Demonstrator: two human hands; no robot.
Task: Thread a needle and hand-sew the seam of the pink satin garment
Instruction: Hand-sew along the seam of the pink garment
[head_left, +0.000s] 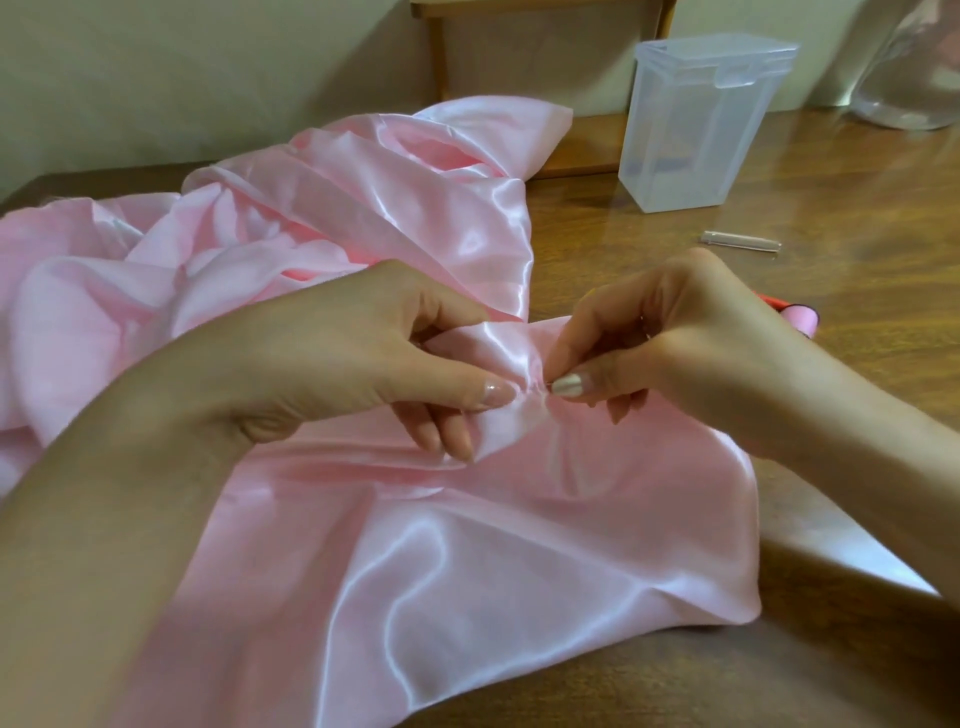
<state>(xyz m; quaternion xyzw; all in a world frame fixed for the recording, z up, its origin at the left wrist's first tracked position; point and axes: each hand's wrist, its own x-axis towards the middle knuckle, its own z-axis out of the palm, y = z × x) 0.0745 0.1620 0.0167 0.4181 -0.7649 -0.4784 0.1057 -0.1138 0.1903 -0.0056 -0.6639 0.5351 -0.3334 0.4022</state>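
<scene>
The left hand curls round a bunched fold of the pink satin garment, its thumb pressing the cloth onto the fingers beneath; the right hand meets it, thumb and forefinger pinching the same fold, where a thin glint may be the needle, too small to be sure; the garment sprawls over the wooden table, covering most of its left side; beyond stand one clear plastic box, one small clear tube and one pink roll, partly hidden behind the right wrist.
</scene>
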